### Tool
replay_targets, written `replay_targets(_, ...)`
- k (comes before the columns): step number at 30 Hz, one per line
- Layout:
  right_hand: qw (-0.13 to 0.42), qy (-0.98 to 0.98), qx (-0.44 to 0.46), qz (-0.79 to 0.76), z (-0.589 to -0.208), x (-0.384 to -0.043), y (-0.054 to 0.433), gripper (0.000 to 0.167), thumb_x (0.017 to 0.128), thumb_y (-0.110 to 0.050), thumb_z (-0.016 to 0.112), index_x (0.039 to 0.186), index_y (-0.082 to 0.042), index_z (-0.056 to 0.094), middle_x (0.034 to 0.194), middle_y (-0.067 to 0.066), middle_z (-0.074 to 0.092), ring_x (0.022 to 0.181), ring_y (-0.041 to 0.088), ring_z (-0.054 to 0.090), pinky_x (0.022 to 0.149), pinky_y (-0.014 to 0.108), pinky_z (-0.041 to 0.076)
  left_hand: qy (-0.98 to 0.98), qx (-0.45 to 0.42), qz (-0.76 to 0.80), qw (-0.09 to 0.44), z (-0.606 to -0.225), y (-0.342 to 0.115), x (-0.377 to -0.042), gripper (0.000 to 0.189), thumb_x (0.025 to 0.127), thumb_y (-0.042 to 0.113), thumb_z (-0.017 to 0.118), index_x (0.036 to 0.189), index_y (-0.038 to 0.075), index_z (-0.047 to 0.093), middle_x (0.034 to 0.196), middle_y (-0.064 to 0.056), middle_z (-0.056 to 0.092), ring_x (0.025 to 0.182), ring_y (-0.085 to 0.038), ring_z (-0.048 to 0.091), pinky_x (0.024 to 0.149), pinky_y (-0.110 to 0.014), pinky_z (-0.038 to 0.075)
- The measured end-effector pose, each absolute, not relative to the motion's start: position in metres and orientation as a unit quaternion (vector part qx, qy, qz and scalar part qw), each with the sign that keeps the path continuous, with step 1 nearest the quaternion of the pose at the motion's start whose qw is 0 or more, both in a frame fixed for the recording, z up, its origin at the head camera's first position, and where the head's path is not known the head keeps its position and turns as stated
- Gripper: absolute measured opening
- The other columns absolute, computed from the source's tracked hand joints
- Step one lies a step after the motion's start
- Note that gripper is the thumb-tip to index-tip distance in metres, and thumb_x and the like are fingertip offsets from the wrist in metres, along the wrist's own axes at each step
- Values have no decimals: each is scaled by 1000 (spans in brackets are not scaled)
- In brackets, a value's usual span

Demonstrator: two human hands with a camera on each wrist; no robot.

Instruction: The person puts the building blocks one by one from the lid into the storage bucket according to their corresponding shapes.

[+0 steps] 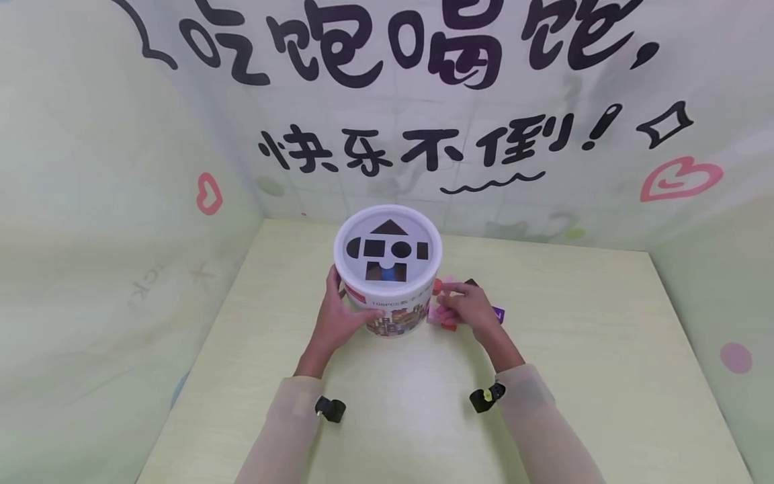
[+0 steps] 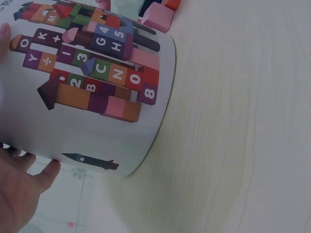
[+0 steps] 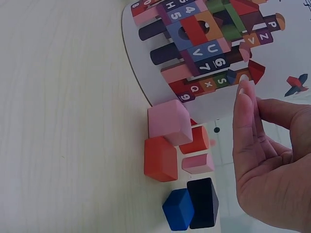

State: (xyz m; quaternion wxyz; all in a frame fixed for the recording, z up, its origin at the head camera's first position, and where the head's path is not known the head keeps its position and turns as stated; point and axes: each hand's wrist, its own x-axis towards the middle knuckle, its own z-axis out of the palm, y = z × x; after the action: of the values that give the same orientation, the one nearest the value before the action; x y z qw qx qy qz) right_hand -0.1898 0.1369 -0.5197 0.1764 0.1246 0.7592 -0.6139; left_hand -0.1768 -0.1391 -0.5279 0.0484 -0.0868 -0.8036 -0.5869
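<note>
Steadying a white tub point(image 1: 399, 317), the left hand point(image 1: 338, 317) is gripping its wall with thumb and fingers spread wide, presumably so that the tub is not sliding. The tub is standing upright on the desk point(image 1: 605, 336); its lid point(image 1: 388, 250) is facing up, likely keeping the shaped holes within easy reach. A blue piece point(image 1: 388, 275) is showing through the arched hole. On the tub's other side, the right hand point(image 1: 473, 307) is holding its fingers fairly straight and close together; a small red piece point(image 1: 437, 287) is showing at the fingertips, though whether they are pinching it cannot be told. A pink block point(image 3: 170, 121), red block point(image 3: 160, 160), blue block point(image 3: 178, 209) and dark block point(image 3: 203, 204) are lying near, apparently for handy picking.
</note>
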Motion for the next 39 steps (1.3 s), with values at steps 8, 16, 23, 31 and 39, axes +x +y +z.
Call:
replay_targets(8, 177, 760, 128, -612, -534, -187, 135, 37, 93, -13, 64, 129, -5, 61, 75, 10, 70, 61, 17, 67, 64, 35, 62, -803, -87, -588, 44, -526, -140, -176, 120, 62, 40, 92, 152, 36, 12, 152, 9, 33, 144, -20, 26, 114, -53, 33)
replay_targets(16, 173, 755, 131, -618, -543, -184, 134, 38, 92, -9, 63, 129, -1, 60, 73, 10, 70, 59, 16, 67, 58, 30, 61, -800, -90, -591, 45, -527, -140, -177, 121, 63, 40, 92, 153, 36, 11, 154, 7, 31, 145, -21, 24, 114, -54, 33)
replay_targets(23, 183, 758, 128, -613, -550, -183, 131, 40, 91, -9, 65, 130, 0, 59, 71, 9, 69, 57, 16, 66, 57, 31, 61, -803, -87, -588, 42, -525, -140, -176, 121, 63, 41, 91, 153, 33, 11, 154, 4, 30, 146, -24, 24, 113, -56, 33)
replay_targets(31, 187, 765, 133, -602, -555, -181, 132, 41, 91, -8, 65, 131, 0, 57, 73, 10, 69, 58, 16, 66, 58, 30, 61, -803, -90, -588, 41, -527, -139, -177, 122, 63, 41, 91, 154, 32, 10, 155, 3, 30, 145, -24, 24, 114, -54, 33)
replay_targets(39, 200, 764, 130, -600, -561, -179, 133, 44, 88, -7, 67, 131, -1, 57, 70, 9, 68, 57, 15, 64, 56, 29, 60, -806, -76, -586, 28, -523, -140, -175, 122, 64, 33, 92, 154, 29, 10, 156, 4, 28, 146, -21, 23, 116, -51, 32)
